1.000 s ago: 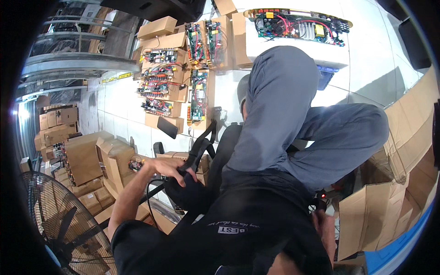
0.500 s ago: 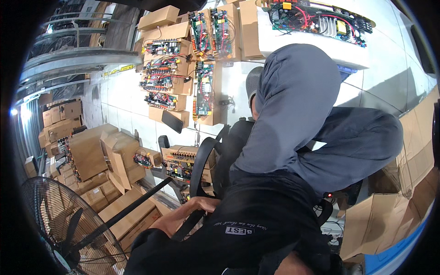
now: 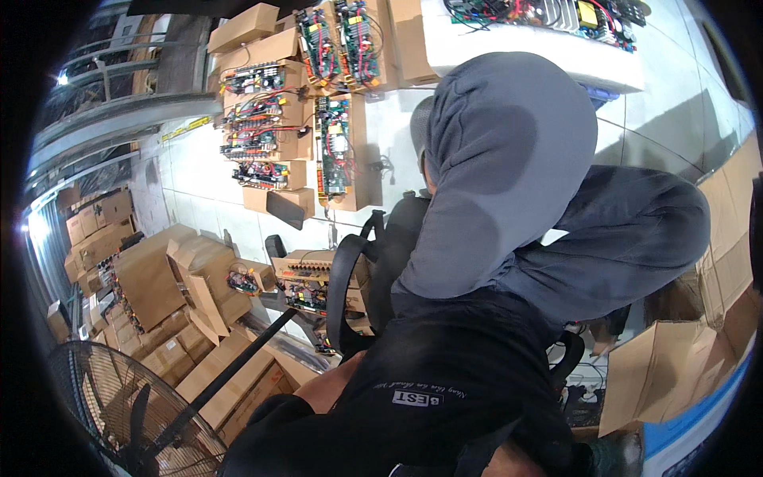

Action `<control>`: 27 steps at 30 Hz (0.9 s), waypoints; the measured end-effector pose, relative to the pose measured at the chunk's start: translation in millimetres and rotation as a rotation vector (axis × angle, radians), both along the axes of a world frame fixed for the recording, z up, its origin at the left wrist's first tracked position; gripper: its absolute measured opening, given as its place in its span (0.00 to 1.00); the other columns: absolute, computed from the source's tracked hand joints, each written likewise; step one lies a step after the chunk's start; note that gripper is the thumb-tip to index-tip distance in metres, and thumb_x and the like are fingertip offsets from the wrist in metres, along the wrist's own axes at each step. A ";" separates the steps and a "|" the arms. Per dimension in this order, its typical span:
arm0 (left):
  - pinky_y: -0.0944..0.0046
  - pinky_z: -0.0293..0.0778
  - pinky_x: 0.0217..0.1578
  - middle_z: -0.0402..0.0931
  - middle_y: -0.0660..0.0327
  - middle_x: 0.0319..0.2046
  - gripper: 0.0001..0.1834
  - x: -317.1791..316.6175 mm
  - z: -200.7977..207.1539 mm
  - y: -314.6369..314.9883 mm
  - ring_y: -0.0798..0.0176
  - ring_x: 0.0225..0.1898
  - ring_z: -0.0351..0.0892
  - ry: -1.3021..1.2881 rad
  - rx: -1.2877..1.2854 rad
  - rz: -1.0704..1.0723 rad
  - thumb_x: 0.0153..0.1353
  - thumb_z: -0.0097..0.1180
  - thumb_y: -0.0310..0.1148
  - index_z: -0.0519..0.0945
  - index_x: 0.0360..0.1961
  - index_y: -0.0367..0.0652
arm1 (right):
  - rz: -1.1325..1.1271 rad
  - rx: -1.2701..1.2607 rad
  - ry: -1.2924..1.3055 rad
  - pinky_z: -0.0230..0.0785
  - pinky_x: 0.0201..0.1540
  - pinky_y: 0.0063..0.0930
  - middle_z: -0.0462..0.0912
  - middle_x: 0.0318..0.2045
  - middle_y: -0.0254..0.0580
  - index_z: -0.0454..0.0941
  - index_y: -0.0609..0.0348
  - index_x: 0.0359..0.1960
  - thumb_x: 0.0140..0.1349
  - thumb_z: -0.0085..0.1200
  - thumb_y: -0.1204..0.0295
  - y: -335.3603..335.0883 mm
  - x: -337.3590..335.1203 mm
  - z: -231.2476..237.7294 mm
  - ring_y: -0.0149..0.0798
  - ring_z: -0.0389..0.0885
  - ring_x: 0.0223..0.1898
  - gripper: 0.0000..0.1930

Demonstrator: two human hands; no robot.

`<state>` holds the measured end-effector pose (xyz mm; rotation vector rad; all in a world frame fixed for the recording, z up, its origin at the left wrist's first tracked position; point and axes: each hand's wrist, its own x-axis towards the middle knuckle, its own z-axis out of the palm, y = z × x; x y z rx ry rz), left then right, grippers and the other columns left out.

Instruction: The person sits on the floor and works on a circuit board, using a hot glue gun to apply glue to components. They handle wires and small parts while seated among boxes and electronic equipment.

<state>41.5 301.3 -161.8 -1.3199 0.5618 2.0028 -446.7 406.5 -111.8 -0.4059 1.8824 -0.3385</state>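
My left forearm lies along the left side of my black shirt. Its far end runs in between the shirt and the chair's black armrest, and the fingers are hidden there. Of my right arm only a small patch of skin shows at the lower edge; the right hand is out of the picture. I am seated with my legs in grey trousers folded one over the other. Just left of the armrest stands a carton with a circuit board unit in it.
Several open circuit boards rest on cartons at the upper left. Another long board lies on white foam at the top. A black fan and stacked cartons stand at left. An opened carton is on the right.
The whole view has shifted, with the boards and cartons now farther left and higher. My left hand, partly visible before beside the armrest, has slipped mostly out of sight. The legs remain folded.
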 end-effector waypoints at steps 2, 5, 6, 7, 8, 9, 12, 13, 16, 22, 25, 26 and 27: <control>0.60 0.78 0.43 0.76 0.53 0.54 0.39 1.4 -4.8 3.1 0.63 0.51 0.77 -0.020 -0.005 0.036 0.57 0.66 0.49 0.68 0.64 0.39 | -0.007 -0.011 -0.001 0.72 0.52 0.30 0.84 0.39 0.43 0.77 0.67 0.56 0.67 0.56 0.72 -5.7 1.5 -0.5 0.39 0.82 0.44 0.18; 0.60 0.78 0.43 0.76 0.54 0.54 0.38 2.4 -9.0 3.2 0.63 0.50 0.77 -0.046 -0.027 0.077 0.58 0.66 0.49 0.68 0.63 0.39 | -0.021 -0.048 -0.011 0.71 0.52 0.30 0.84 0.40 0.43 0.77 0.66 0.56 0.67 0.56 0.71 -16.8 -1.1 -2.9 0.39 0.82 0.45 0.18; 0.61 0.78 0.43 0.76 0.54 0.54 0.38 3.1 -10.0 2.3 0.64 0.50 0.77 -0.053 -0.038 0.090 0.58 0.66 0.49 0.68 0.63 0.40 | -0.015 -0.061 -0.012 0.71 0.52 0.30 0.84 0.40 0.43 0.77 0.66 0.56 0.67 0.56 0.71 -20.6 2.6 -5.3 0.39 0.82 0.45 0.18; 0.61 0.78 0.43 0.76 0.54 0.54 0.37 3.4 -10.2 2.8 0.64 0.50 0.77 -0.058 -0.046 0.104 0.58 0.66 0.49 0.68 0.63 0.40 | -0.014 -0.075 -0.017 0.71 0.52 0.30 0.84 0.40 0.43 0.77 0.66 0.56 0.67 0.55 0.71 -26.1 2.7 -7.1 0.39 0.82 0.45 0.18; 0.61 0.78 0.43 0.76 0.55 0.54 0.37 2.8 -12.0 3.9 0.64 0.50 0.77 -0.061 -0.053 0.120 0.59 0.66 0.49 0.68 0.63 0.40 | -0.010 -0.092 -0.023 0.71 0.53 0.31 0.84 0.40 0.43 0.77 0.66 0.56 0.67 0.55 0.71 -32.8 3.6 -9.9 0.39 0.82 0.45 0.18; 0.61 0.78 0.43 0.76 0.55 0.54 0.37 3.0 -12.3 4.5 0.64 0.50 0.77 -0.066 -0.065 0.137 0.59 0.66 0.49 0.68 0.62 0.40 | -0.001 -0.116 -0.028 0.71 0.53 0.31 0.84 0.40 0.42 0.77 0.66 0.56 0.67 0.55 0.71 -40.7 4.1 -13.3 0.39 0.82 0.45 0.18; 0.61 0.78 0.43 0.76 0.56 0.53 0.36 2.2 -14.9 9.8 0.65 0.50 0.77 -0.085 -0.084 0.185 0.59 0.66 0.49 0.69 0.62 0.40 | 0.031 -0.216 -0.058 0.71 0.53 0.31 0.84 0.41 0.42 0.77 0.65 0.57 0.68 0.55 0.71 -81.0 9.5 -29.2 0.39 0.81 0.46 0.18; 0.62 0.78 0.43 0.76 0.56 0.53 0.36 2.3 -15.7 13.6 0.65 0.49 0.77 -0.092 -0.085 0.204 0.59 0.66 0.49 0.69 0.61 0.40 | 0.049 -0.255 -0.072 0.71 0.53 0.31 0.84 0.41 0.42 0.77 0.65 0.57 0.68 0.55 0.70 -98.6 12.1 -35.2 0.39 0.81 0.46 0.18; 0.62 0.78 0.43 0.76 0.57 0.53 0.35 0.6 -26.0 17.6 0.66 0.49 0.77 -0.104 -0.094 0.258 0.60 0.66 0.49 0.69 0.61 0.40 | 0.099 -0.378 -0.105 0.70 0.54 0.31 0.83 0.41 0.42 0.76 0.65 0.57 0.68 0.55 0.70 -165.5 29.4 -60.5 0.39 0.81 0.46 0.18; 0.63 0.78 0.43 0.76 0.58 0.52 0.33 -3.6 -48.9 27.6 0.67 0.48 0.77 -0.129 -0.163 0.424 0.61 0.66 0.49 0.69 0.59 0.40 | 0.228 -0.550 -0.122 0.70 0.55 0.31 0.83 0.42 0.42 0.76 0.64 0.57 0.68 0.55 0.69 -314.4 90.5 -121.3 0.39 0.81 0.47 0.18; 0.63 0.78 0.43 0.76 0.59 0.52 0.32 -3.1 -59.9 32.5 0.67 0.48 0.76 -0.144 -0.200 0.516 0.62 0.66 0.49 0.69 0.58 0.40 | 0.289 -0.569 -0.062 0.70 0.55 0.31 0.83 0.43 0.42 0.76 0.64 0.57 0.68 0.55 0.69 -370.5 119.0 -148.9 0.39 0.81 0.48 0.19; 0.63 0.78 0.43 0.76 0.59 0.52 0.32 -1.5 -63.0 31.9 0.68 0.48 0.76 -0.147 -0.216 0.545 0.62 0.66 0.49 0.69 0.58 0.40 | 0.307 -0.565 -0.041 0.70 0.55 0.31 0.83 0.43 0.42 0.76 0.64 0.58 0.68 0.55 0.69 -383.2 124.5 -155.2 0.39 0.80 0.48 0.19; 0.64 0.78 0.43 0.76 0.59 0.51 0.32 0.6 -68.2 30.3 0.68 0.48 0.76 -0.143 -0.227 0.578 0.62 0.66 0.49 0.69 0.58 0.40 | 0.324 -0.551 -0.012 0.69 0.55 0.31 0.83 0.43 0.42 0.76 0.64 0.58 0.68 0.55 0.69 -393.1 130.0 -163.9 0.39 0.80 0.48 0.19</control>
